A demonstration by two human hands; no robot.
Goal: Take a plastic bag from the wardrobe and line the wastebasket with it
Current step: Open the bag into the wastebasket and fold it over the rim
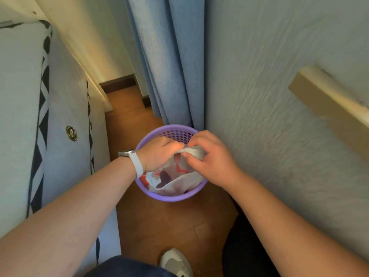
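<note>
Gripping the white plastic bag (pixel 180 177), the left hand (pixel 159 152) and right hand (pixel 211 158) are pinching its top edge above the purple wastebasket (pixel 169 195).

Bare forearms, a white-strapped watch (pixel 133 159) on the left wrist, dark trousers (pixel 127 266), a pale grey-and-white shoe (pixel 176 262) beside them

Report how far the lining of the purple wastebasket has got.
Done: the white and orange plastic bag is out and hangs partly inside the purple perforated plastic wastebasket. In hand: the left hand and right hand pinch its bunched top above the basket. Left: spreading the mouth and folding it over the rim, which is bare.
</note>
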